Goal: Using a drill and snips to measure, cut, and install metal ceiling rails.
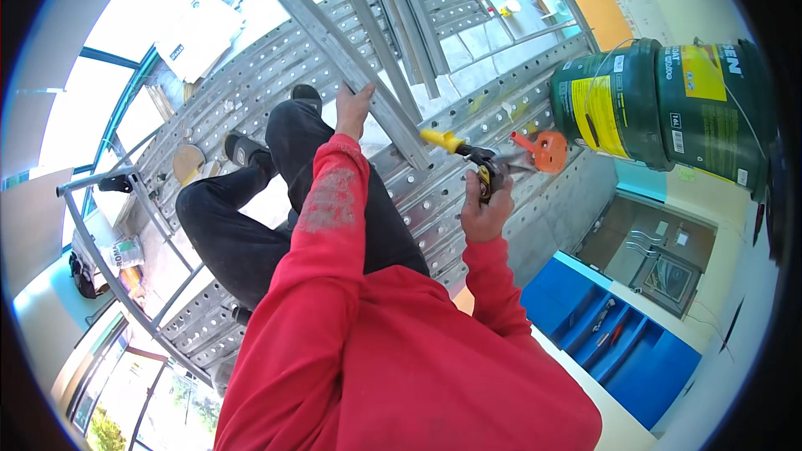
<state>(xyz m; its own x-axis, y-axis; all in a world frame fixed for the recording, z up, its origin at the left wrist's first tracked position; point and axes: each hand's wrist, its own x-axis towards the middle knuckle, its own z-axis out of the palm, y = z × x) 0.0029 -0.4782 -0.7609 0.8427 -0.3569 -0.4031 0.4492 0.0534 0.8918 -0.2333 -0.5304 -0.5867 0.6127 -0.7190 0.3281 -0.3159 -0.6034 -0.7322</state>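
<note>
My left hand (354, 108) is wrapped round the edge of a long grey metal channel (326, 50). The channel slopes from the upper left down to its cut end near the middle of the view. My right hand (486, 210) is closed round a black and yellow hand tool (484, 174), whose exact kind I cannot make out. A yellow handle-like part (443, 140) sticks out between this tool and the channel's end; whether it belongs to the tool I cannot tell. Just beyond my right hand lies an orange plastic reel-shaped object (549, 151) with a small crank.
I sit on a perforated metal scaffold platform (443, 209). More metal channels (401, 8) lie ahead. Two green buckets (614, 104) stand at the right. A scaffold rail (171, 238) runs along the left edge. Below at the right is a blue open cabinet (614, 338).
</note>
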